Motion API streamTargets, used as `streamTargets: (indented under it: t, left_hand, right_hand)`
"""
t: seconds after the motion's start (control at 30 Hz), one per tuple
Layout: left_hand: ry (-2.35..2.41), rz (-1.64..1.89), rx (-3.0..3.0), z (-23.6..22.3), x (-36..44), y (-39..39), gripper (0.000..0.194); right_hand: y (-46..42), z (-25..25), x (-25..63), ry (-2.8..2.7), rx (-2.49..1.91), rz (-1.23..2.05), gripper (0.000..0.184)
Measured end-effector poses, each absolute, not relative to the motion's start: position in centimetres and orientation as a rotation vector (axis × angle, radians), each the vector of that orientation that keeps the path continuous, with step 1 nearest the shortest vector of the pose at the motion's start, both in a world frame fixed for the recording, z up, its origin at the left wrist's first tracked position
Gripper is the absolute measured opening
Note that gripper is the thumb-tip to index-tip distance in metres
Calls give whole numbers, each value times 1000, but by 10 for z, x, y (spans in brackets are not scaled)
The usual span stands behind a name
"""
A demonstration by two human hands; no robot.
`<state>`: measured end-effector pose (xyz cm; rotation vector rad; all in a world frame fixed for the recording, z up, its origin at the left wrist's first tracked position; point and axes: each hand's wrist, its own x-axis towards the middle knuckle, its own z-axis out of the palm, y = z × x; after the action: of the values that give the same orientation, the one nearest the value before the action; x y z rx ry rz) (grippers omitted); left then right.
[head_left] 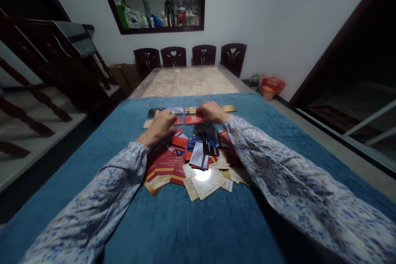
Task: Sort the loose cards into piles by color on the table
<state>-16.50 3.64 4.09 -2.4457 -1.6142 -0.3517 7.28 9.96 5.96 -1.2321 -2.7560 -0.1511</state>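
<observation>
My left hand is closed, with curled fingers beside a red card in the back row; what they grip, if anything, is hidden. My right hand is also closed, its bent fingers over the right edge of another red card; I cannot see what is between them. Between my forearms spreads a loose pile of cards, with a white striped card and a black card on top. Large dark-red cards lie at its left. Cream cards lie in front, one under bright glare.
A blue cloth covers the near table. In the back row are a black card, a lilac card and a gold card. Beyond lies the bare stone tabletop, with several dark chairs behind it.
</observation>
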Motion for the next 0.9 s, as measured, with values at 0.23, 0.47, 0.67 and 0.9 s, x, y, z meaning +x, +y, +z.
streamTargets:
  t: [0.23, 0.47, 0.67, 0.9]
  left_hand:
    - [-1588, -270, -2453, 41, -130, 22, 26]
    - [-1547, -268, -2543, 39, -103, 10, 26]
    - [-1517, -233, -2581, 37, -81, 7, 27]
    - [-1445, -194, -2631, 40, -50, 2, 29]
  right_hand:
    - [79, 54, 111, -2711, -1240, -149, 24]
    - [66, 47, 151, -2688, -1231, -167, 24]
    - [58, 36, 182, -2624, -1318, -109, 21]
    - [54, 14, 211, -2574, -1296, -43, 20]
